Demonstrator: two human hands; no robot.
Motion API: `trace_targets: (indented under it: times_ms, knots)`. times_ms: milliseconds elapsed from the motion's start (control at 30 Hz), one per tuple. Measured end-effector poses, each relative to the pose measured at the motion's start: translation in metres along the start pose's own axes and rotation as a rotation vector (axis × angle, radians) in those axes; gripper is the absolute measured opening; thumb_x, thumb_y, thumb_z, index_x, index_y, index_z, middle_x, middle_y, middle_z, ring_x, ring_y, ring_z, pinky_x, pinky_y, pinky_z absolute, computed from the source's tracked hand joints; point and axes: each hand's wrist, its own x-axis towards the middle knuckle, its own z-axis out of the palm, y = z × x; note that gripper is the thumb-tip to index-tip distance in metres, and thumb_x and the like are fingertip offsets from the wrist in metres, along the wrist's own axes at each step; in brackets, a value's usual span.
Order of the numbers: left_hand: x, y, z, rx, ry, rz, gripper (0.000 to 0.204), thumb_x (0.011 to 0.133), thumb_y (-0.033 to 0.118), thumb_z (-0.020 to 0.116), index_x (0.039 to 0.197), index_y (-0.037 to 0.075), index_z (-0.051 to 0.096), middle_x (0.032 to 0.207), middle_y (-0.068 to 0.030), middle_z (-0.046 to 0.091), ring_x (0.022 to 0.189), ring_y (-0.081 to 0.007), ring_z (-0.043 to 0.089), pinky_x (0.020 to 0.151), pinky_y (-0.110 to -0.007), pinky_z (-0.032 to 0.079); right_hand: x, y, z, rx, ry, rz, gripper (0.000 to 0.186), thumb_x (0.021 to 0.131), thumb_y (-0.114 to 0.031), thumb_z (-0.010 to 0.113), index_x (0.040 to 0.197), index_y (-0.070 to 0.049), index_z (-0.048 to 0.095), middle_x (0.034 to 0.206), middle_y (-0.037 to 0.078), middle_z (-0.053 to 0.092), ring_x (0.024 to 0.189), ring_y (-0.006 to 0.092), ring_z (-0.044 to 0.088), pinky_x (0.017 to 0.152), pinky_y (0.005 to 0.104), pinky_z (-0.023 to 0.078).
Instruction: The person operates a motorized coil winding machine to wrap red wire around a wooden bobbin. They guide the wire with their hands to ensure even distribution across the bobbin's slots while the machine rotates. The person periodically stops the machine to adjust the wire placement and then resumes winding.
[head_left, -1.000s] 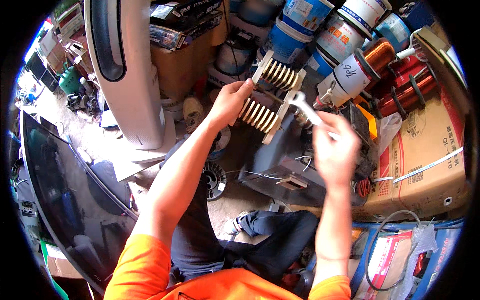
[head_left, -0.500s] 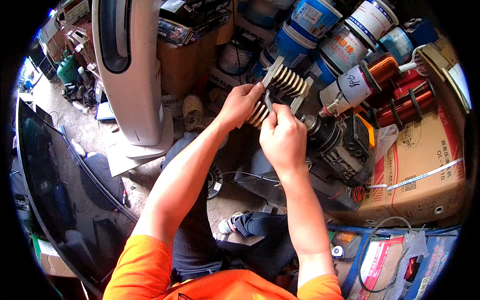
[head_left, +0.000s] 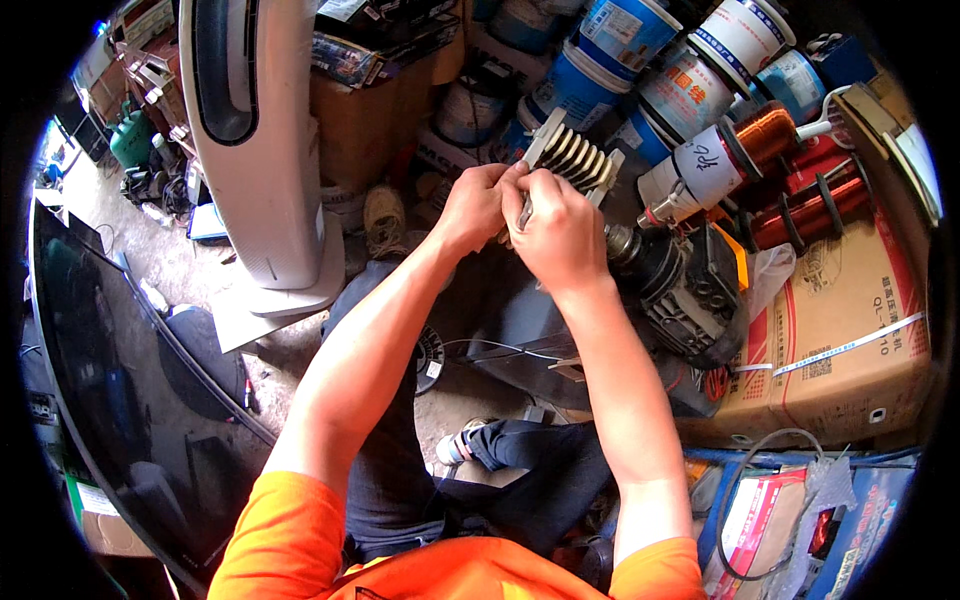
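Observation:
My left hand (head_left: 480, 205) grips the left end bar of a cream slotted former (head_left: 580, 150) with rows of ribs, held at an angle over the machinery. My right hand (head_left: 555, 235) is closed on a metal wrench (head_left: 525, 215), mostly hidden by my fingers, against the former just beside my left thumb. The former's lower ribbed row is largely covered by my hands. To the right of them sits a dark motor (head_left: 690, 305) with a shaft, on a grimy dark housing (head_left: 500, 320).
Paint-style buckets (head_left: 620, 35) are stacked behind. Copper wire spools (head_left: 765, 140) and a cardboard box (head_left: 830, 340) stand at the right. A tall pale floor appliance (head_left: 275, 200) is at the left, beside a large glossy dark panel (head_left: 120, 370).
My right hand and the wrench swung left and inward onto the former beside my left thumb, then tilted further. The former dropped slightly, and the motor is now more exposed.

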Motion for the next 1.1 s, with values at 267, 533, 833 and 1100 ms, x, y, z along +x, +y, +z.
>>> trace_targets:
  times_ms: [267, 533, 833, 1100]
  knots:
    - [-0.005, 0.004, -0.005, 0.035, -0.02, -0.063, 0.042, 0.093, 0.036, 0.049, 0.088, -0.001, 0.066, 0.059, -0.0074, 0.058, 0.049, -0.0123, 0.054, 0.039, -0.03, 0.042, 0.017, 0.01, 0.008, 0.117, -0.013, 0.085, 0.024, 0.082, -0.014, 0.061, 0.063, -0.002, 0.053, 0.055, 0.019, 0.055, 0.056, 0.0375, 0.059, 0.049, 0.0415, 0.046]
    - [0.0, -0.002, -0.003, 0.101, -0.037, -0.028, 0.045, 0.096, 0.039, 0.046, 0.086, -0.002, 0.063, 0.06, -0.0024, 0.057, 0.052, -0.0074, 0.049, 0.045, -0.027, 0.039, 0.019, 0.008, 0.003, 0.167, -0.002, 0.172, 0.023, 0.082, -0.016, 0.062, 0.066, -0.001, 0.054, 0.058, 0.02, 0.056, 0.059, 0.0397, 0.059, 0.051, 0.0431, 0.046]
    - [-0.003, -0.001, 0.003, -0.026, 0.002, -0.105, 0.047, 0.093, 0.04, 0.053, 0.104, -0.005, 0.062, 0.071, -0.0011, 0.056, 0.061, -0.0083, 0.048, 0.052, -0.027, 0.04, -0.05, -0.03, -0.092, 0.345, 0.283, 0.206, 0.013, 0.086, -0.008, 0.062, 0.077, -0.001, 0.056, 0.059, 0.009, 0.057, 0.049, 0.0162, 0.058, 0.045, 0.0299, 0.046]
    - [-0.011, 0.007, -0.004, -0.012, 0.058, -0.062, 0.044, 0.093, 0.036, 0.055, 0.114, -0.002, 0.058, 0.088, -0.0015, 0.061, 0.074, -0.0063, 0.054, 0.067, -0.023, 0.046, -0.23, 0.116, -0.236, 0.434, 0.96, 1.046, 0.018, 0.089, -0.021, 0.062, 0.088, -0.003, 0.057, 0.066, 0.005, 0.058, 0.048, 0.0061, 0.044, 0.044, 0.0207, 0.036]
